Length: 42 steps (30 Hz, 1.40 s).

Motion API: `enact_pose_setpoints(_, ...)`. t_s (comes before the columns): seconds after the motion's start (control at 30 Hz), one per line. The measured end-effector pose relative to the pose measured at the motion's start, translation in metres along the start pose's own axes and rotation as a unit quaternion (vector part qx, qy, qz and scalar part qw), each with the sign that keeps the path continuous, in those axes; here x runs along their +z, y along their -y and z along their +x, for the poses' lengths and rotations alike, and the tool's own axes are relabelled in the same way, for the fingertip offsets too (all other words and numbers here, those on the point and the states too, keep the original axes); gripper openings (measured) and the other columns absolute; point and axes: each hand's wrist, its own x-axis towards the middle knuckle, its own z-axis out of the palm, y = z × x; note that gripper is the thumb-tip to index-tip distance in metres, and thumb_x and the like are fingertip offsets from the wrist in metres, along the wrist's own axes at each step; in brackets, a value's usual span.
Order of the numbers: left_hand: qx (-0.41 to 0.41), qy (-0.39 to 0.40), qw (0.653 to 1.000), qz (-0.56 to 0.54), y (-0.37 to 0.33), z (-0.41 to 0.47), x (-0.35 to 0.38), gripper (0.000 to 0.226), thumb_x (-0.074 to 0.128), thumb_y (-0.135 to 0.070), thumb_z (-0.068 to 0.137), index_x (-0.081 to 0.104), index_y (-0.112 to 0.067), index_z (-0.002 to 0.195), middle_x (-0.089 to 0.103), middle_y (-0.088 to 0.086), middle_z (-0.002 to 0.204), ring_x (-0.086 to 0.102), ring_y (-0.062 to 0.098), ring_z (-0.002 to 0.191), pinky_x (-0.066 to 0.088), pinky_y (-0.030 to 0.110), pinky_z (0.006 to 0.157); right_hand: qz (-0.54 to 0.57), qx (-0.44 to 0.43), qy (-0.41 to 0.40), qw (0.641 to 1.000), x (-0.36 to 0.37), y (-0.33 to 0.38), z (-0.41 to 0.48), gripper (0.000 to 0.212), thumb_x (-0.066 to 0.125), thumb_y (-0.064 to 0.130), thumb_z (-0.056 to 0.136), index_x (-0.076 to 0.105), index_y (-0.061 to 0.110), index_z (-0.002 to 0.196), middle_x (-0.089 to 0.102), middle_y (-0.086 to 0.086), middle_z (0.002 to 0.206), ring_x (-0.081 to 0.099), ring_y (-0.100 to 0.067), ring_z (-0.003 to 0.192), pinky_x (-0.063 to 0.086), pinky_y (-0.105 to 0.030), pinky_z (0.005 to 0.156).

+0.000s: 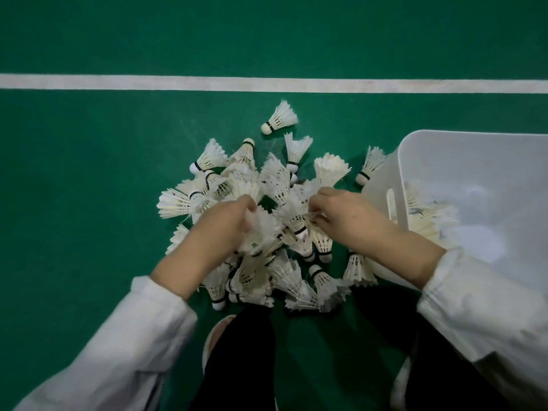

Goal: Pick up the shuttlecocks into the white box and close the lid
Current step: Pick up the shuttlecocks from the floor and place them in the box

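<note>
**Gathering under way; most shuttlecocks not yet boxed**

Step in hand: collection; both hands are down in the shuttlecocks (275,179), which lie heaped on the green floor (89,173) in front of the person, just left of the box (382,185). The left hand (225,223) has its fingers curled into the feathers at the middle of the heap and appears to be grasping one or more; the exact count is hidden. The right hand (347,218) pinches the feather skirt of a shuttlecock near the heap's right side, close to the box wall. The box stands open; a few shuttlecocks already lie inside it (427,212); the lid is not in view. One stray (281,117) sits apart on the far side, short of the white line (267,84); another (370,164) rests just beside the box's far corner.

Judgement: an early to middle stage, since the greater part is on the floor. The next move calls for lifting both handfuls clear and carrying them right, over the rim, before letting go; the feathers interlock, so neighbours may drag along or drop; the strays need a separate reach; the lid must then be found.

Markings: each cork carries a black band; no brand, label or writing can be read on shuttlecocks, box or floor.
</note>
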Motion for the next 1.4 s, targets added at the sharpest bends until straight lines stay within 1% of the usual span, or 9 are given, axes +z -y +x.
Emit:
enact_pose_setpoints(0.13,-0.005,0.082,0.995,0.053,0.013,0.007,-0.004,0.064,0.056,0.0,0.084,0.032,-0.021,0.139,0.033,0.004,0.143,0.05,0.021,0.115,0.043,0.029,0.095,-0.001,-0.006,0.004,1.0,0.008,0.009,0.002,0.019,0.043,0.019,0.094,0.057,0.011,0.103,0.054,-0.003,0.105,0.054,-0.021,0.093,0.045,-0.033,0.072)
enact_pose_setpoints(0.4,0.0,0.044,0.998,0.043,0.01,0.025,-0.007,0.072,0.053,-0.002,0.089,0.014,-0.016,0.147,0.015,0.002,0.155,0.035,0.019,0.132,0.032,0.026,0.102,0.023,0.015,-0.015,1.0,0.014,0.005,0.0,0.02,0.044,0.02,0.093,0.057,0.008,0.102,0.058,-0.008,0.101,0.057,-0.024,0.093,0.047,-0.036,0.076)
enact_pose_setpoints(0.53,-0.005,0.072,0.994,0.078,0.008,0.036,-0.007,0.047,0.054,-0.008,0.09,0.04,-0.01,0.135,0.049,0.01,0.13,0.051,0.021,0.108,0.04,0.029,0.089,0.027,0.009,-0.008,1.0,0.012,0.003,0.0,0.02,0.044,0.021,0.094,0.057,0.008,0.101,0.057,-0.008,0.099,0.057,-0.024,0.09,0.048,-0.037,0.076)
enact_pose_setpoints(0.67,-0.008,0.048,0.997,0.053,0.005,0.036,-0.015,0.03,0.06,-0.01,0.087,0.056,-0.009,0.116,0.06,0.01,0.108,0.053,0.018,0.085,0.037,0.026,0.072,0.029,0.002,-0.012,1.0,0.012,0.002,-0.001,0.018,0.045,0.02,0.094,0.056,0.008,0.1,0.057,-0.008,0.1,0.056,-0.024,0.091,0.047,-0.036,0.075)
enact_pose_setpoints(0.87,0.072,-0.054,0.996,0.005,-0.015,0.003,-0.035,0.007,0.057,-0.007,0.087,0.055,-0.013,0.085,0.054,0.001,0.091,0.049,0.011,0.076,0.038,0.017,0.063,0.029,-0.006,-0.019,0.999,0.008,-0.002,-0.005,0.019,0.044,0.019,0.094,0.057,0.008,0.101,0.057,-0.006,0.101,0.055,-0.022,0.093,0.04,-0.027,0.071)
enact_pose_setpoints(1.0,0.102,-0.081,0.991,-0.032,-0.028,-0.017,-0.029,0.019,0.057,-0.005,0.087,0.06,-0.015,0.102,0.047,-0.009,0.094,0.054,0.011,0.087,0.042,0.014,0.075,0.021,-0.003,-0.025,0.999,0.002,-0.001,-0.008,0.02,0.043,0.019,0.095,0.056,0.009,0.106,0.056,-0.006,0.106,0.054,-0.022,0.097,0.039,-0.027,0.073)
enact_pose_setpoints(1.1,0.121,-0.102,0.987,-0.022,-0.027,-0.018,-0.018,0.017,0.063,-0.003,0.083,0.069,-0.007,0.098,0.047,-0.004,0.086,0.052,0.013,0.072,0.048,0.031,0.067,0.023,-0.006,-0.028,0.999,-0.003,0.003,-0.011,0.022,0.042,0.019,0.095,0.055,0.008,0.108,0.056,-0.007,0.109,0.053,-0.024,0.101,0.041,-0.031,0.079)
enact_pose_setpoints(1.23,0.106,-0.107,0.987,-0.061,-0.034,-0.023,-0.015,0.01,0.064,0.0,0.082,0.062,-0.009,0.077,0.048,-0.011,0.092,0.054,-0.016,0.07,0.037,0.004,0.062,0.028,-0.008,-0.047,0.998,-0.007,0.003,-0.015,0.022,0.041,0.019,0.095,0.056,0.007,0.106,0.057,-0.009,0.107,0.053,-0.025,0.101,0.04,-0.031,0.079)
enact_pose_setpoints(1.4,0.091,-0.122,0.988,-0.036,-0.048,-0.03,-0.023,0.009,0.058,-0.005,0.085,0.059,-0.014,0.083,0.05,-0.023,0.069,0.05,-0.015,0.068,0.037,0.005,0.061,0.026,-0.019,-0.044,0.999,-0.021,-0.006,-0.024,0.021,0.043,0.017,0.094,0.056,0.005,0.104,0.057,-0.011,0.104,0.054,-0.027,0.098,0.044,-0.037,0.081)
